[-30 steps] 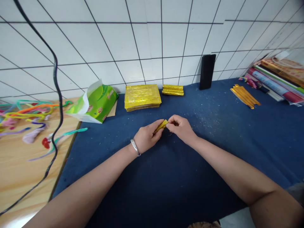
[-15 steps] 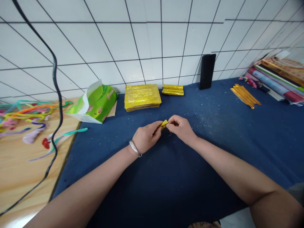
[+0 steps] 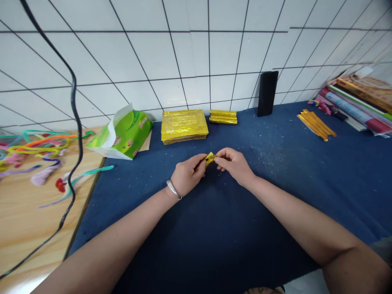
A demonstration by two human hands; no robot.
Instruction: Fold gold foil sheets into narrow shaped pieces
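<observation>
A small folded piece of gold foil paper (image 3: pixel 210 159) is pinched between both hands above the blue cloth. My left hand (image 3: pixel 187 174), with a silver bangle at its wrist, is closed on the paper's left part and hides much of it. On the right end, the thumb and fingertips of my right hand (image 3: pixel 233 165) grip its edge. Behind the hands lies a stack of flat gold foil paper (image 3: pixel 184 124). Just right of that stack are several narrow folded gold strips (image 3: pixel 223 116).
A black phone (image 3: pixel 267 94) leans on the tiled wall. Orange-gold strips (image 3: pixel 317 124) and piled books (image 3: pixel 352 108) lie at right. At left are a green package (image 3: pixel 130 132), pipe cleaners (image 3: pixel 45 149) on a wooden board (image 3: pixel 36 232), and a hanging black cable (image 3: pixel 74 98).
The gold paper has turned slightly between my fingers, and the right fingertips have shifted along its edge. Both hands stay in nearly the same place.
</observation>
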